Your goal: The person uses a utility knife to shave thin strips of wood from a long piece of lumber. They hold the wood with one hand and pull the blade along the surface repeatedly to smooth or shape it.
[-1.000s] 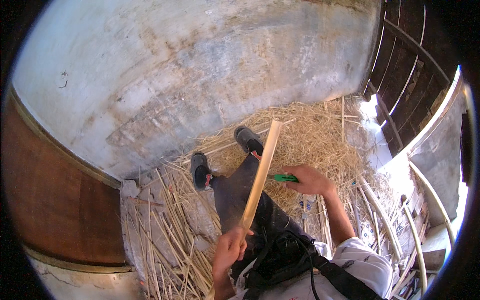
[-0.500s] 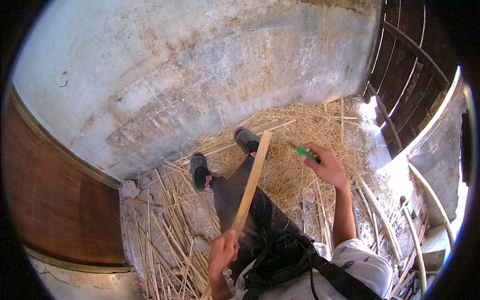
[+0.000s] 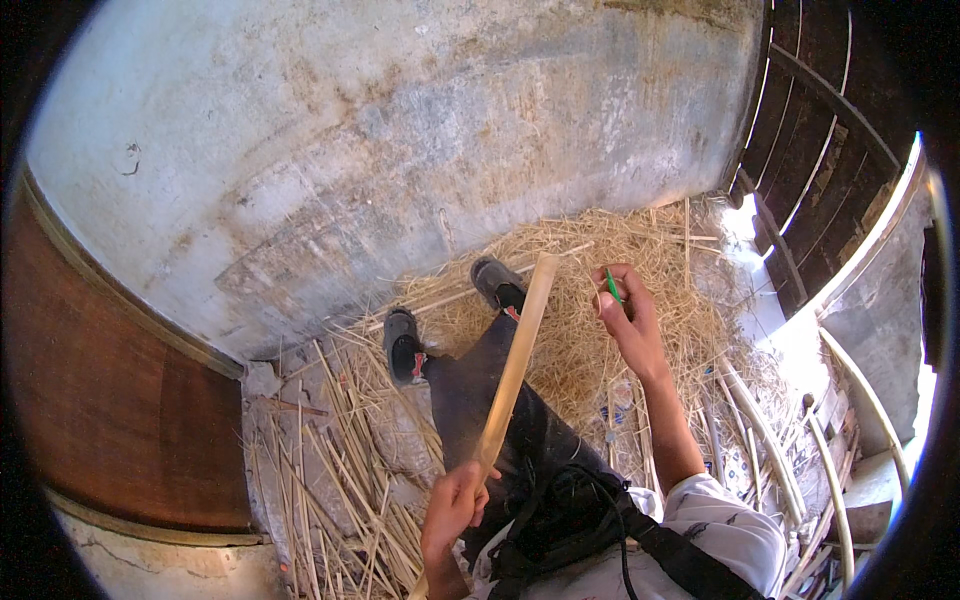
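My left hand (image 3: 455, 508) is closed around the lower part of a long, flat, yellowish bamboo strip (image 3: 519, 355). The strip slants up and away over my legs, its far end standing free near my shoe. To the right of that end, my right hand (image 3: 634, 318) grips a small green-handled knife (image 3: 612, 287) between thumb and fingers. The knife is apart from the strip, and its blade cannot be made out at this angle.
Curly shavings (image 3: 640, 245) cover the floor ahead, and many thin strips (image 3: 335, 480) lie at the left. My shoes (image 3: 403, 345) rest among them. A stained wall (image 3: 400, 150) rises in front. Longer poles (image 3: 765, 440) lie at the right, near a dark slatted panel (image 3: 820, 130).
My right hand has turned, tipping the knife more upright, and has moved slightly up. The bamboo strip's far end has shifted a little right and up; my left hand still holds it.
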Tool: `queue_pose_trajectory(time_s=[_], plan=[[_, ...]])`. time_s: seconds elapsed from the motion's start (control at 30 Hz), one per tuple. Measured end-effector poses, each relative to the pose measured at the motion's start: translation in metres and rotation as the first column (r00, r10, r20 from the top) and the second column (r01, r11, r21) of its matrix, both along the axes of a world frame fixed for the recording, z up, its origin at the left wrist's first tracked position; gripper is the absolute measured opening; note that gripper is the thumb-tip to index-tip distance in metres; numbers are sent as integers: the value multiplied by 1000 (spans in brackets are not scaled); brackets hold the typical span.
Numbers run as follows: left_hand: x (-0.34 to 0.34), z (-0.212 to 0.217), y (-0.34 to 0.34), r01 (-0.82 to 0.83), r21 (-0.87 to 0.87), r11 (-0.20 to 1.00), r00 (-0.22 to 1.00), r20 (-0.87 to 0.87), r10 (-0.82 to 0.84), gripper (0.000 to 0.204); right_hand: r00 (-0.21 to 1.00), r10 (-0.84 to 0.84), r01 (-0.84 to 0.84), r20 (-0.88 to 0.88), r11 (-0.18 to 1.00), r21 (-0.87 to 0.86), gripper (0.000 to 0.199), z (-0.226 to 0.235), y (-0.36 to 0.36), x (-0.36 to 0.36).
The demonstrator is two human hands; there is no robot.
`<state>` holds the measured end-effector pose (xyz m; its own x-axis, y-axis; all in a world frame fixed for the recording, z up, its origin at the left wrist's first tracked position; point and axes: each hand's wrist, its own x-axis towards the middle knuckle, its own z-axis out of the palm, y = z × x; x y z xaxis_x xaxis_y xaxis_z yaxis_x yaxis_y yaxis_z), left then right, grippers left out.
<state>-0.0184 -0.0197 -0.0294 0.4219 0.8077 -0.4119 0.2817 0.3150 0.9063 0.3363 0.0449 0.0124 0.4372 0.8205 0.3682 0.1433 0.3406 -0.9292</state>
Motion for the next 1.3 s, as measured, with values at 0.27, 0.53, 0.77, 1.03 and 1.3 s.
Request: queue_pose_trajectory(time_s=[0.27, 0.53, 0.77, 1.03, 1.3], plan=[[-1, -1, -1, 15, 50, 999, 1000, -13, -15, 47, 749, 75, -89, 659, 996, -13, 29, 8, -4, -6], [16, 22, -6, -23, 281, 959, 999, -25, 31, 48, 572, 168, -195, 803, 979, -66, 31, 4, -24, -38], [27, 29, -3, -37, 364, 931, 993, -89, 75, 52, 573, 67, -110, 817, 994, -4, 31, 1, -31, -49], [38, 34, -15, -82, 424, 902, 980, -129, 149, 51, 540, 2, -55, 842, 998, 33, 32, 4, -26, -37], [34, 32, -25, -31, 483, 875, 954, -246, 169, 47, 595, -90, 58, 799, 996, 69, 33, 12, -5, -19]])
